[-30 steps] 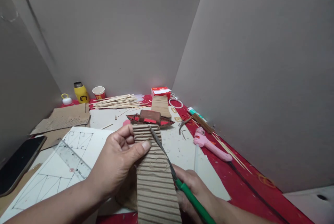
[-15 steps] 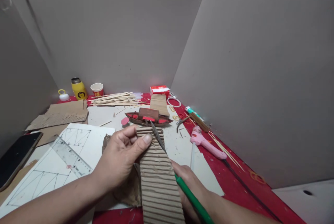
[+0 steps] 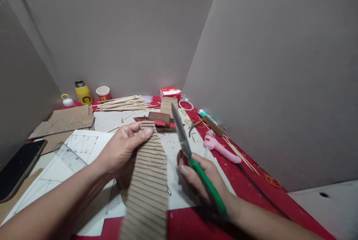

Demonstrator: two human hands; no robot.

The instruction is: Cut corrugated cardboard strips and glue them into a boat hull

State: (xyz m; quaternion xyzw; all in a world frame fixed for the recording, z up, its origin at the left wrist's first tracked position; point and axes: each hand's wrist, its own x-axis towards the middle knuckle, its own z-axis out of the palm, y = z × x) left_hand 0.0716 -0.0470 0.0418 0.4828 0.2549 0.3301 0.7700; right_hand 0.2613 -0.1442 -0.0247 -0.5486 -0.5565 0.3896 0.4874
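My left hand [image 3: 125, 148] pinches the upper end of a long strip of corrugated cardboard [image 3: 149, 180], thumb on the ridged face. The strip hangs down toward me, with an uneven right edge near the top. In my right hand [image 3: 201, 176] is a pair of scissors [image 3: 205, 184] with green handles, blades pointing up and apart from the cardboard; the blades look closed together. Just beyond my left hand lies a small brown and red model boat [image 3: 160, 118], partly hidden by the hand and strip.
To the right lies a pink hot glue gun [image 3: 220, 150] with a cord. Wooden sticks [image 3: 123, 103], a paper cup [image 3: 103, 92] and a yellow bottle [image 3: 84, 93] are at the back. At left are cardboard sheets [image 3: 67, 120], a phone [image 3: 21, 169], a drawing [image 3: 44, 189] and a clear ruler [image 3: 73, 158].
The scissors have come away from the cardboard's top, moving right and tilting upright in my right hand. My left hand has shifted slightly left and up with the strip.
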